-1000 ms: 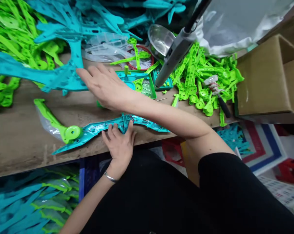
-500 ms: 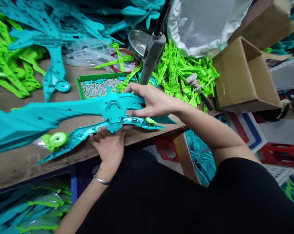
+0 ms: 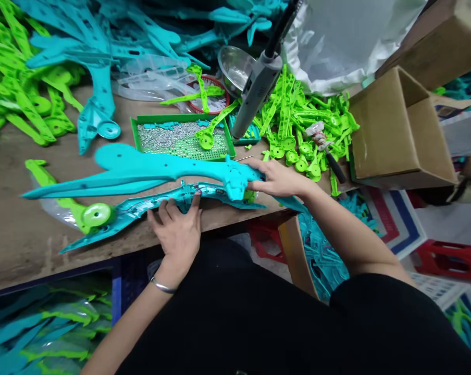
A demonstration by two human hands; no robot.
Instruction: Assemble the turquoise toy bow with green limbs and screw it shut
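Note:
My right hand (image 3: pixel 272 179) grips a long turquoise plastic shell half (image 3: pixel 181 169) near its right end, holding it above the bench. Below it, a matching wired shell half (image 3: pixel 137 209) lies inner side up along the bench edge. My left hand (image 3: pixel 177 224) presses on the middle of that lower half, fingers bent over its near edge and thumb by the red wires. A lime-green piece with a round disc (image 3: pixel 97 214) and a clear part lies at its left, partly overlapping it. A grey electric screwdriver (image 3: pixel 257 94) hangs beyond my right hand.
A green tray (image 3: pixel 183 155) of screws sits behind the shells. Lime-green parts (image 3: pixel 294 114) are heaped right, more lime-green and turquoise parts left. A cardboard box (image 3: pixel 380 130) stands at right, a metal bowl (image 3: pixel 235 65) at back. Filled crates stand below the bench.
My right hand has moved right and slightly down, carrying the upper shell half, which has swung around and uncovered the wired half's middle. My left hand stays on the lower half.

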